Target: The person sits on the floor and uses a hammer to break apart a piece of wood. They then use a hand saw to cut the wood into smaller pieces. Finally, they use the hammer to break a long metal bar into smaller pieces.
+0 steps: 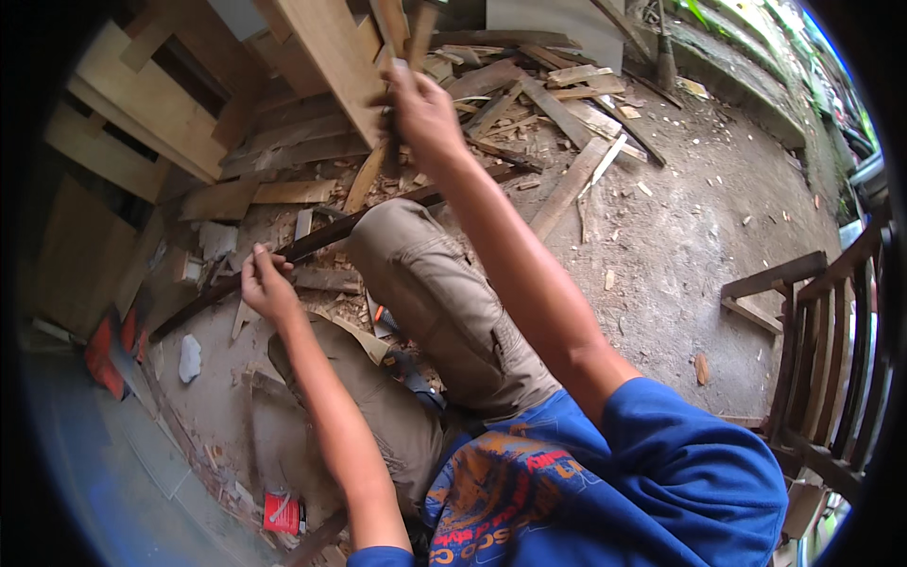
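My right hand point(422, 111) is raised at the top centre, closed around a wooden-handled tool point(422, 36) whose upper end is blurred near the picture's edge. Lower left, my left hand point(268, 285) has its fingers drawn together over a long dark wooden strip point(321, 236). Whether they pinch something small or grip the strip cannot be made out. The strip slants from the floor at left, past my bent knee point(402, 227), toward the scrap wood. Under my legs, partly hidden, lies a tool with an orange part point(380, 315).
Broken boards point(557, 99) and chips litter the ground ahead. Wooden panels point(321, 66) stand at the upper left. On the right is a slatted wooden chair point(827, 350). A red packet point(282, 511) lies lower left, and a red and black object point(109, 354) rests farther up.
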Action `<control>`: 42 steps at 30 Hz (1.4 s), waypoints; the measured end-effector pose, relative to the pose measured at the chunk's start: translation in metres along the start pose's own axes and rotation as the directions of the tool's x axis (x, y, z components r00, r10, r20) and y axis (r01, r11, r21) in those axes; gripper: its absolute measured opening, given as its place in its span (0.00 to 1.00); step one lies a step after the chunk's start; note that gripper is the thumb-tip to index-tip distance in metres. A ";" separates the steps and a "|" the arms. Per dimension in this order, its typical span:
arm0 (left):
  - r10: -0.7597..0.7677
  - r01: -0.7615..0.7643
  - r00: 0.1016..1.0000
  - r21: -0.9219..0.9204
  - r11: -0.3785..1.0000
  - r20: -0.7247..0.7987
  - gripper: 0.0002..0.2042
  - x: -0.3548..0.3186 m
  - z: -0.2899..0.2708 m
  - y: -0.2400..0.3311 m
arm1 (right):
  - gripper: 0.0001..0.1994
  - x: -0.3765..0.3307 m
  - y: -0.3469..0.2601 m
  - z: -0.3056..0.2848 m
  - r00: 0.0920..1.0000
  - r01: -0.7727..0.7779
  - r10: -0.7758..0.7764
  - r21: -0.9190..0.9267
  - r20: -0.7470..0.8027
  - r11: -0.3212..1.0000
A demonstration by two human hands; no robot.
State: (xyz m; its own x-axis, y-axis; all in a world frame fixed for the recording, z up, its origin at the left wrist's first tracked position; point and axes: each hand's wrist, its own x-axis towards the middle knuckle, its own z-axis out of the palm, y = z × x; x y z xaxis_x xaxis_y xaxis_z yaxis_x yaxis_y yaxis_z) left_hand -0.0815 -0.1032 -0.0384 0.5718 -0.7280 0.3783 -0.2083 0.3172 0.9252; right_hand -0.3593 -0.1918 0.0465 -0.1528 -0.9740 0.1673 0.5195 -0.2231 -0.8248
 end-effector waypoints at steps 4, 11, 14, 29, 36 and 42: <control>0.007 -0.006 0.993 -0.013 1.000 0.121 0.12 -0.013 0.046 -0.013 | 0.19 -0.023 0.057 -0.167 0.896 -0.168 -0.035 -0.413 -0.442 0.895; -0.068 0.074 0.971 -0.018 0.997 0.228 0.13 -0.023 0.094 -0.019 | 0.17 -0.220 0.178 -0.414 0.365 -0.840 0.157 -0.252 -0.918 0.481; -0.095 0.093 0.958 0.017 0.995 0.270 0.13 -0.015 0.092 -0.018 | 0.19 -0.274 0.196 -0.416 0.388 -0.845 0.214 -0.254 -0.896 0.471; -0.372 -0.473 0.182 0.413 0.778 0.910 0.14 0.028 0.150 0.170 | 0.22 -0.271 0.203 -0.356 0.616 -0.684 0.399 -0.210 -0.680 0.699; -0.436 -0.564 -0.029 0.345 0.750 0.900 0.19 0.027 0.177 0.122 | 0.15 -0.186 0.219 -0.347 0.622 -0.588 0.410 -0.052 -0.667 0.807; -0.334 -0.486 -0.010 0.287 0.826 0.943 0.21 0.029 0.214 0.105 | 0.14 -0.126 0.211 -0.365 0.573 -0.484 0.166 -0.168 -0.802 0.859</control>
State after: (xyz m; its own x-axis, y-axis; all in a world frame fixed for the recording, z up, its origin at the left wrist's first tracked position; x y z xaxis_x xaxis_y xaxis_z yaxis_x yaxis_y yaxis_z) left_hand -0.2567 -0.2207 0.0760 -0.6845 -0.6712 -0.2845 -0.6773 0.4412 0.5887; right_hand -0.5373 -0.1025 -0.3461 -0.6759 -0.5642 -0.4742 0.3787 0.2861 -0.8802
